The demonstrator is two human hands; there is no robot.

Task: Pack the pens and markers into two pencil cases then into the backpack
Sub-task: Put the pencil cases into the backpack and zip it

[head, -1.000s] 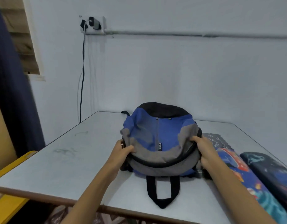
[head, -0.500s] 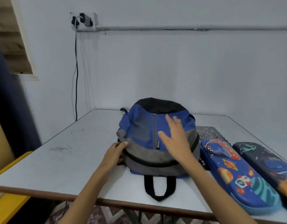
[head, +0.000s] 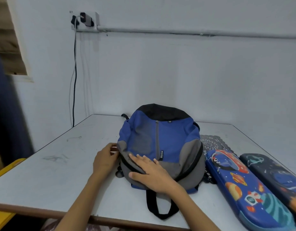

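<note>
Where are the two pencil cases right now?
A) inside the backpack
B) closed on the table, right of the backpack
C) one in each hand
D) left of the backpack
B: the blue pencil case and the dark pencil case lie closed on the table, right of the backpack.

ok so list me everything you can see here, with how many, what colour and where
backpack: 1, blue, grey and black, lying mid-table
blue pencil case: 1, blue with space print, on the table right of the backpack
dark pencil case: 1, navy with space print, right of the blue one
lacy mat: 1, black, partly under the backpack's right side
table: 1, white top, brown edge
wall socket: 1, white with dark plugs, upper left wall
cable: 1, dark, hanging from the socket
pipe: 1, grey, along the wall
curtain: 1, dark blue, far left
yellow object: 1, lower left, unclear what
left hand: 1, pinches the backpack's left edge
right hand: 1, flat on its grey front
</note>
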